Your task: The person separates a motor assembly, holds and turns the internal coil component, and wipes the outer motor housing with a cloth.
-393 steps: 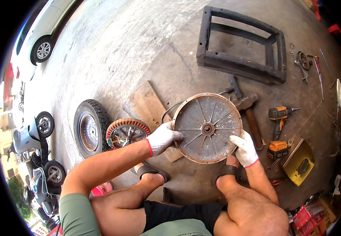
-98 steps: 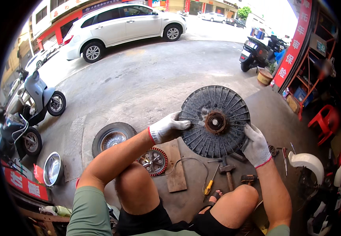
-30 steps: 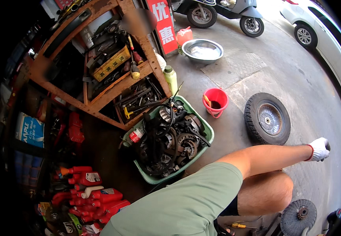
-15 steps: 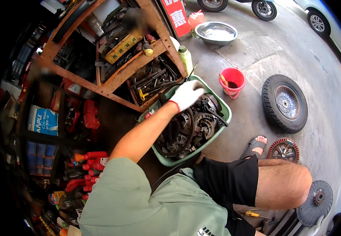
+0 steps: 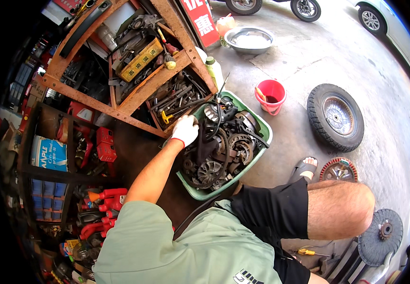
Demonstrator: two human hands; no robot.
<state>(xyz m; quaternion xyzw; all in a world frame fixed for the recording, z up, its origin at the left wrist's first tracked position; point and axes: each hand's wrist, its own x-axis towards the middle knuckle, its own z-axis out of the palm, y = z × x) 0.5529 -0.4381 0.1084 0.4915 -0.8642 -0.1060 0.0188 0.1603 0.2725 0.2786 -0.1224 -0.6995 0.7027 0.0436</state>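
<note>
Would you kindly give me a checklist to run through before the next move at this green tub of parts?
1. Left hand gloved: ok.
2. Left hand's grip: cannot tell; what its fingers touch is unclear.
3. Green tub upright: ok, standing on the floor.
4. Dark metal parts and cables kept within the rim: not ok, a black cable sticks out past it.
5. Red bucket upright: ok.
6. Tools put away: not ok, a yellow-handled screwdriver lies on the floor.

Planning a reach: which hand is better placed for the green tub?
Likely the left hand: it is at the tub's edge; the right hand seems to be at the ribbed disc, well away.
</note>
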